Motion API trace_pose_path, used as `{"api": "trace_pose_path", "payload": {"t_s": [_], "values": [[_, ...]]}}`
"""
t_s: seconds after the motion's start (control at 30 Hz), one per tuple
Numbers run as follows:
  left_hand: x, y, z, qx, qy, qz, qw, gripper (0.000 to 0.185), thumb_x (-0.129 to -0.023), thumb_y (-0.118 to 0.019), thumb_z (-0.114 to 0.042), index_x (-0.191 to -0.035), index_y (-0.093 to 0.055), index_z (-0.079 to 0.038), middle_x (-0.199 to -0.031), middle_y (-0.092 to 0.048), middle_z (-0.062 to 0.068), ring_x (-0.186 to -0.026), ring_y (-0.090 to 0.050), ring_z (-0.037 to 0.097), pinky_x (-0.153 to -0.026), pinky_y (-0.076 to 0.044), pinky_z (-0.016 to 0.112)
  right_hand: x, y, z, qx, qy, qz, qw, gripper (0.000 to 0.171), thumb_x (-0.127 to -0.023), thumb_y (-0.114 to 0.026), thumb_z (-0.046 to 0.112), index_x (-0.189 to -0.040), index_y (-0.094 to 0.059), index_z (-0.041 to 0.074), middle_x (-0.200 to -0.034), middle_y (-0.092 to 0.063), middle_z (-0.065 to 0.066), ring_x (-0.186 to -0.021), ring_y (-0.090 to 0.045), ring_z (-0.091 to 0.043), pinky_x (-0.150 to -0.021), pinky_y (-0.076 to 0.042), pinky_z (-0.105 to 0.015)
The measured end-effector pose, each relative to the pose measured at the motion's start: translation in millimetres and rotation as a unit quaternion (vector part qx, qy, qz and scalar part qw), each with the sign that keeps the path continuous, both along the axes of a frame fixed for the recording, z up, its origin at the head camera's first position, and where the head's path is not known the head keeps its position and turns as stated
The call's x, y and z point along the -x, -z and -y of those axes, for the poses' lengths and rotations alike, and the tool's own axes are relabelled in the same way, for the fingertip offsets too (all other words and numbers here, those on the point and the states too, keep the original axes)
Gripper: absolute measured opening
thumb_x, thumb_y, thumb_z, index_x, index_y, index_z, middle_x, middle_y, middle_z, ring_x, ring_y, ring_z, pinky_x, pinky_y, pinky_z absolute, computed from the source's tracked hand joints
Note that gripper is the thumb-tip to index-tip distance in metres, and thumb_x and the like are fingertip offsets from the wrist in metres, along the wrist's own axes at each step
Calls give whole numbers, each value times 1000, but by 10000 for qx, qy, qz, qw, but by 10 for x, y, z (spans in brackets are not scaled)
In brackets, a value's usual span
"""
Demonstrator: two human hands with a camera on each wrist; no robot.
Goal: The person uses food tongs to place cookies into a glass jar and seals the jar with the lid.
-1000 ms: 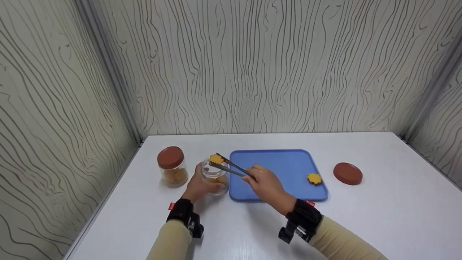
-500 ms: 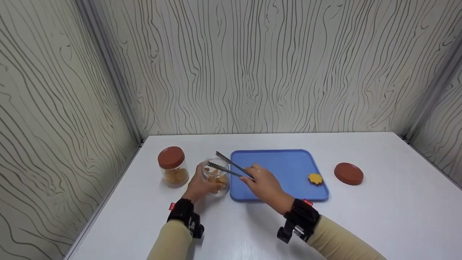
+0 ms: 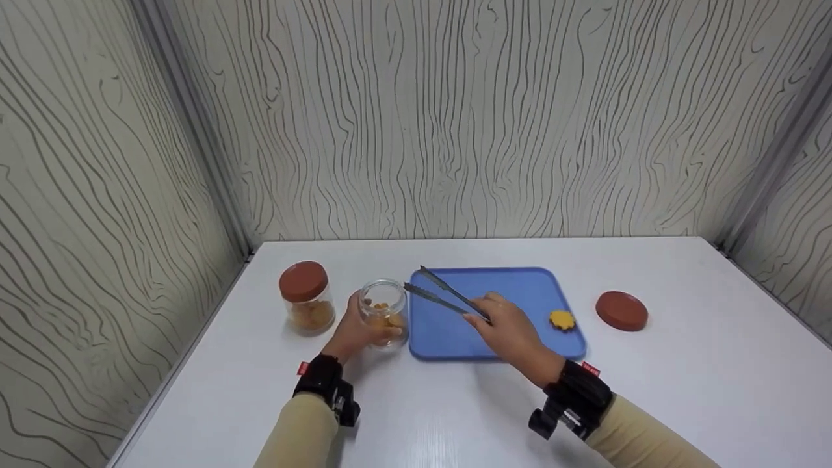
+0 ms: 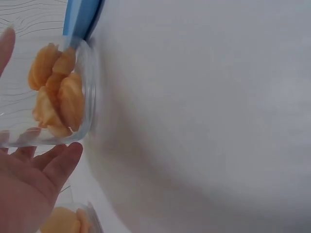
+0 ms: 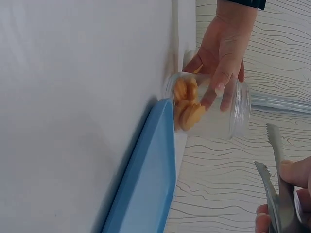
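My left hand (image 3: 354,331) grips an open glass jar (image 3: 385,312) that stands on the white table just left of the blue tray (image 3: 455,338). Several orange cookies (image 4: 56,92) lie in the jar (image 5: 209,109). My right hand (image 3: 510,328) holds metal tongs (image 3: 442,298) over the tray's left half; their tips are apart and hold nothing. One flower-shaped orange cookie (image 3: 562,318) lies on the tray's right side. In the right wrist view the tongs (image 5: 274,194) sit at the lower right, and the left hand (image 5: 221,53) wraps the jar.
A second jar (image 3: 305,305) with a brown lid and cookies inside stands to the left of the open one. A loose brown lid (image 3: 622,311) lies on the table right of the tray. Wood-grain walls close in the table at the back and sides.
The tongs held a cookie above the jar, dropped it in, and have since moved right, away from the jar and over the tray. The left hand stayed on the jar.
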State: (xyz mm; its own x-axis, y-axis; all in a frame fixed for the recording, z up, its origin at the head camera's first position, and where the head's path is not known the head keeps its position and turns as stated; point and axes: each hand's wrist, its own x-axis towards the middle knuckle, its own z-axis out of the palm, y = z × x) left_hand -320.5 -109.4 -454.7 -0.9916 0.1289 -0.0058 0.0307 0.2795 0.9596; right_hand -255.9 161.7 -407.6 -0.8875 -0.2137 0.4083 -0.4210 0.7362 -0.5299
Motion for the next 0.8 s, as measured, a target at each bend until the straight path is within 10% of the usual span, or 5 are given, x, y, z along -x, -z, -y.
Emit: {"api": "trace_pose_path", "payload": {"t_s": [0.8], "values": [[30, -50, -8, 294, -41, -192, 9994, 102, -73, -87, -24, -149, -21, -3, -147, -38, 18, -129, -42, 32, -109, -32, 48, -207, 128, -815, -197, 516, 8, 9985, 23, -91, -68, 11, -108, -68, -4, -79, -52, 0, -68, -44, -14, -60, -40, -30]]}}
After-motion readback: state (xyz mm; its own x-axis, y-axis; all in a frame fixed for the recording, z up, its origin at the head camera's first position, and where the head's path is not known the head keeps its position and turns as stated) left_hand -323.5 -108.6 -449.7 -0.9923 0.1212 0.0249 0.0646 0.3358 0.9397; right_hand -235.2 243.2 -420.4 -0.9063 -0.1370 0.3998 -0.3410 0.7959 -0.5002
